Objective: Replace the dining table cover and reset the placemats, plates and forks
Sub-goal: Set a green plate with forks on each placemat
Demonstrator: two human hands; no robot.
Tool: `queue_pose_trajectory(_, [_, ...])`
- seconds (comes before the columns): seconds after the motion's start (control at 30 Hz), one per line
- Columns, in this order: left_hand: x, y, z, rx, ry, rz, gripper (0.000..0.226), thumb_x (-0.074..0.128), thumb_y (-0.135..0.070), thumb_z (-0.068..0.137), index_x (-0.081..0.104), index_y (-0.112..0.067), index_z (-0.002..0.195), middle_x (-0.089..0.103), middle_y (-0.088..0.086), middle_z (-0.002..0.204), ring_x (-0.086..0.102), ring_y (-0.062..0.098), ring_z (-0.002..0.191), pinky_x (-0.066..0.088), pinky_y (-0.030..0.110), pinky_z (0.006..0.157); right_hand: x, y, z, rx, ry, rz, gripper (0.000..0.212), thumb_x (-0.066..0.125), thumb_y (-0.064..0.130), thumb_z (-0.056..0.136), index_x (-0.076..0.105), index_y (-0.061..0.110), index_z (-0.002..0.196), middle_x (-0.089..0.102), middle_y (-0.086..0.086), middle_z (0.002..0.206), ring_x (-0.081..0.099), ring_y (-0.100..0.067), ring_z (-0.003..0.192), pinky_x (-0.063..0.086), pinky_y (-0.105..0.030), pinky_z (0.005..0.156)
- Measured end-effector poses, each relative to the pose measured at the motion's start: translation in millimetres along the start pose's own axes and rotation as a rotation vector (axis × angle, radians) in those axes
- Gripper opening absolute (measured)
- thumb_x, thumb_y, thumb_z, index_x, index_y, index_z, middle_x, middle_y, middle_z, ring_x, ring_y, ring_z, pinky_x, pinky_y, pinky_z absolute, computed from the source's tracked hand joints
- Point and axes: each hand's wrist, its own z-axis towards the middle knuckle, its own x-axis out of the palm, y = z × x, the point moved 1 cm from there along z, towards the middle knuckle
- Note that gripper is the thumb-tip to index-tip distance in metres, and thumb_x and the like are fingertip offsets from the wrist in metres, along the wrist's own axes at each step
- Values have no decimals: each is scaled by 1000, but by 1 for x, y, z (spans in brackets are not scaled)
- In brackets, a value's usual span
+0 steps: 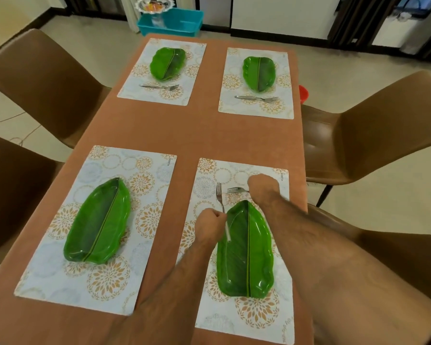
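A salmon-brown cover (pixel 197 135) lies over the dining table. Several patterned placemats carry green leaf-shaped plates: near left (pixel 97 221), near right (pixel 245 250), far left (pixel 167 63), far right (pixel 258 73). My left hand (pixel 209 226) grips a fork (pixel 220 197) by its handle, tines pointing away, beside the near right plate. My right hand (pixel 261 186) holds a second fork (pixel 236 190) just beyond that plate, tines pointing left. Each far placemat has forks lying below its plate, far left (pixel 159 86) and far right (pixel 258 98). The near left placemat (pixel 60 277) shows no fork.
Brown chairs stand on both sides: left (pixel 35 78), right (pixel 383 125), and near right (pixel 396 257). A turquoise bin (pixel 182 21) with a glass bowl (pixel 154 5) on it sits beyond the table's far end. A red object (pixel 303 92) shows at the table's right edge.
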Motion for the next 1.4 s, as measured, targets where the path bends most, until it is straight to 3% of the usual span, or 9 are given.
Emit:
queue_pose_trajectory(0.3, [-5, 6, 2, -89, 17, -288, 22, 53, -15, 90, 60, -9, 70, 48, 6, 58, 37, 19, 47, 34, 27, 52, -4, 19, -3, 2, -177, 294, 22, 53, 7, 92, 66, 12, 108, 67, -7, 108, 64, -25, 97, 54, -35, 80])
queue_pose_trajectory(0.47, [-37, 17, 9, -201, -17, -491, 19, 54, -9, 92, 68, -2, 81, 53, 7, 59, 38, 15, 44, 30, 23, 44, -16, 80, -37, -248, 221, 894, 6, 66, 13, 87, 72, 12, 87, 69, 0, 77, 66, -15, 71, 52, -28, 58])
queue_pose_trajectory(0.6, [-80, 40, 12, -248, -88, -559, 16, 56, -11, 94, 65, 2, 97, 52, 5, 54, 42, 13, 40, 33, 21, 40, -19, 121, -47, -328, 191, 953, 9, 73, 17, 83, 75, 8, 85, 73, -7, 77, 71, -21, 74, 51, -30, 58])
queue_pose_trajectory(0.7, [-111, 55, 13, -214, -137, -597, 13, 57, -12, 95, 63, -6, 85, 50, 3, 50, 42, 12, 38, 34, 20, 39, -28, 154, -46, -368, 194, 987, 13, 74, 18, 84, 76, 5, 85, 71, -13, 77, 65, -24, 69, 50, -32, 61])
queue_pose_trajectory(0.87, [-162, 78, 30, -210, -142, -894, 18, 58, 2, 91, 55, -6, 76, 44, 4, 57, 32, 5, 33, 27, 17, 36, -39, 206, -33, -200, 374, 1211, 11, 66, -2, 88, 68, 5, 81, 53, -11, 60, 47, -15, 50, 38, -26, 49])
queue_pose_trajectory(1.0, [-192, 94, 47, -176, -126, -835, 13, 60, 0, 91, 60, -6, 79, 53, 6, 65, 36, 7, 37, 31, 21, 40, -49, 240, 1, -83, 235, 1152, 13, 64, 1, 88, 68, 12, 82, 59, -3, 68, 53, -14, 64, 45, -26, 55])
queue_pose_trajectory(1.13, [-215, 124, 64, -135, -92, -674, 15, 60, -8, 94, 60, -4, 109, 59, 7, 71, 41, 9, 43, 35, 22, 40, -60, 273, 52, -87, -23, 962, 16, 61, -2, 87, 75, 2, 95, 67, -8, 80, 55, -16, 66, 42, -22, 50])
queue_pose_trajectory(1.27, [-243, 154, 79, -118, -65, -564, 21, 61, -11, 94, 58, -8, 115, 56, 6, 70, 44, 11, 47, 38, 24, 42, -59, 310, 87, -75, -21, 799, 26, 55, -2, 88, 77, 10, 92, 73, -9, 100, 66, -27, 90, 56, -34, 73])
queue_pose_trajectory(1.4, [-263, 170, 91, -95, -80, -499, 23, 62, -13, 94, 59, -8, 117, 55, 4, 62, 45, 12, 44, 39, 24, 41, -53, 337, 97, -57, -31, 663, 27, 53, 0, 87, 76, 8, 97, 72, -10, 108, 66, -28, 99, 57, -36, 82])
